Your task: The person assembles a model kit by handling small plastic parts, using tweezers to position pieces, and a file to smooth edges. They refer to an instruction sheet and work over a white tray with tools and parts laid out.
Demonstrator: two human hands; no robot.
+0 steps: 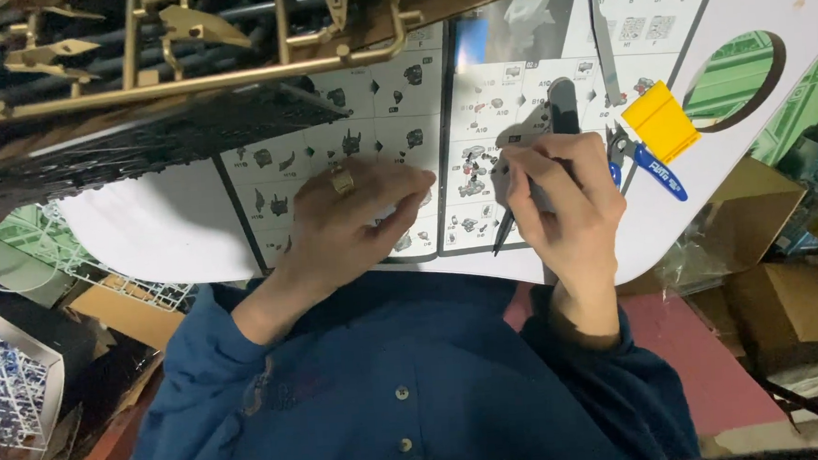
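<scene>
We look down on a white counter [176, 233] where an open instruction booklet [402, 100] lies flat, its pages divided into small squares with grey and dark drawings of model parts. Our left hand [348, 219], with a ring [342, 181] on one finger, rests palm down on the left page, fingers bent and pressing the paper; its grip holds nothing that we can see. Our right hand [566, 198] is on the right page, and its grip is closed around a thin dark tool [505, 230], like tweezers or a pen, whose tip points down at the lower edge of the page. Just beside this hand, on the counter, lie nippers with blue handles [653, 166] and a small flat yellow piece [660, 119]. At the top left, close to the camera, hang a gold plastic parts frame [185, 46] and a black one [125, 142]. Brown cardboard boxes [786, 304] stand on the floor at the right, and a white parts frame [7, 391] is at the lower left.
</scene>
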